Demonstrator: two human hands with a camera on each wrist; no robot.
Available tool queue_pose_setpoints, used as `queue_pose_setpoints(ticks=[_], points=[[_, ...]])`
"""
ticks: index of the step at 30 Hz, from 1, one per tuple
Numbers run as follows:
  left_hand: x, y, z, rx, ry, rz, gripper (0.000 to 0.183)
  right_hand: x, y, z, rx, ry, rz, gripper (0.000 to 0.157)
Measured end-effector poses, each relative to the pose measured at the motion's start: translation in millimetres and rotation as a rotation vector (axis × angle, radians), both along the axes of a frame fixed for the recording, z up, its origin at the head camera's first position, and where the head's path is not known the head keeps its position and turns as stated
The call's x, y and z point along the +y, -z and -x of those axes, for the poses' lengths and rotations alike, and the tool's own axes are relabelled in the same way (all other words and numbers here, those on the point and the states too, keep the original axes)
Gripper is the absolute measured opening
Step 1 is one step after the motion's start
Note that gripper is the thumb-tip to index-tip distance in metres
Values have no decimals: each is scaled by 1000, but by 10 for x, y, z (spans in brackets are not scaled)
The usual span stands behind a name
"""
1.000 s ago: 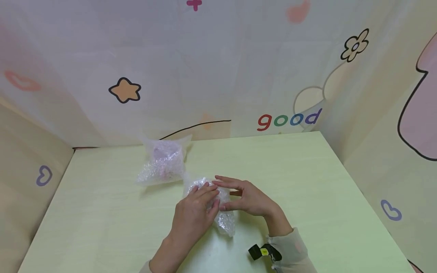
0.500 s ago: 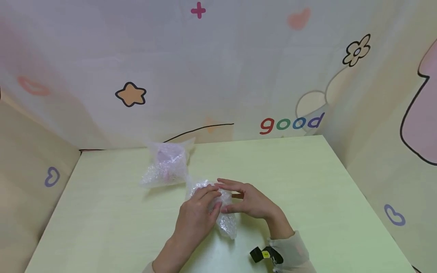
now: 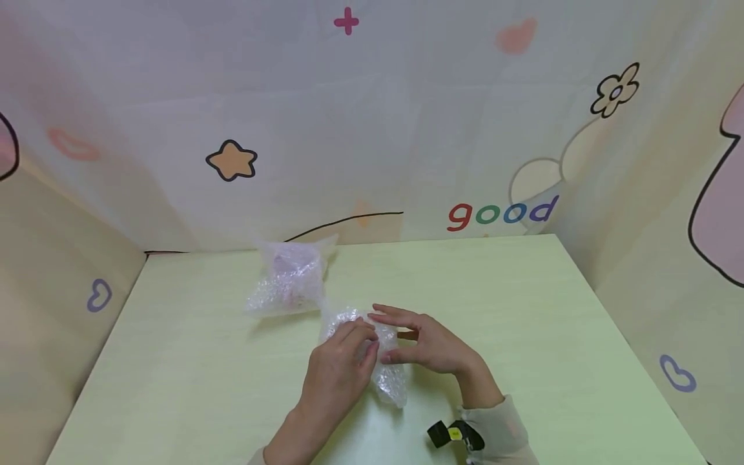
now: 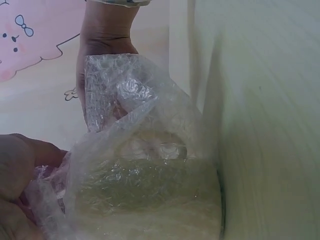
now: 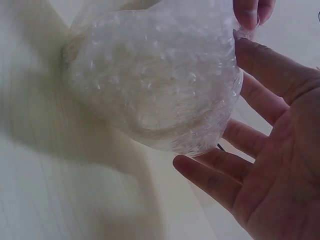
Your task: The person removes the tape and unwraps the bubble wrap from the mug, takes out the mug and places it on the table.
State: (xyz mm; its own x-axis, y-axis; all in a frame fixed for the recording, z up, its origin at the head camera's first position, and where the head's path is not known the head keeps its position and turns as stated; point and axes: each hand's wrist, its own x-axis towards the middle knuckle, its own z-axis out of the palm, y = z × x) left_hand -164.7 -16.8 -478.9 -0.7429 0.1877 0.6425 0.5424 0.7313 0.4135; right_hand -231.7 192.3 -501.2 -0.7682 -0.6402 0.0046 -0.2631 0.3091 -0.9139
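Note:
A bubble-wrap package [image 3: 391,386] stands on the table under both hands, a rounded clear item showing dimly through the film in the left wrist view. My left hand [image 3: 340,365] covers its near left side and pinches the wrap's upper part between thumb and fingers. The left fingertips [image 5: 247,12] meet the wrap's edge in the right wrist view. My right hand [image 3: 433,345] is on the right side, fingers spread and mostly straight. Its thumb touches the wrap beside the left fingertips, while the other fingers reach behind the package.
A second bubble-wrapped package [image 3: 290,274], with something pinkish inside, sits behind and to the left, its corner close to the first. The pale table [image 3: 523,310] ends at a printed cloth backdrop [image 3: 325,142]. A small black device [image 3: 453,434] is strapped at the right sleeve.
The head view has shifted slightly, so everything appears farther right and a little lower. My left fingers have drawn closer together on the wrap; the right hand keeps nearly the same pose.

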Motion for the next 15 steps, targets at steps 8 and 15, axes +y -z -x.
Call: queue_pose_setpoints(ticks=[8, 15], points=[[27, -19, -58, -6, -11, -10, 25, 30, -10, -4, -13, -30, 2, 65], [10, -45, -78, 2, -12, -32, 26, 39, -8, 3, -21, -49, 9, 63]])
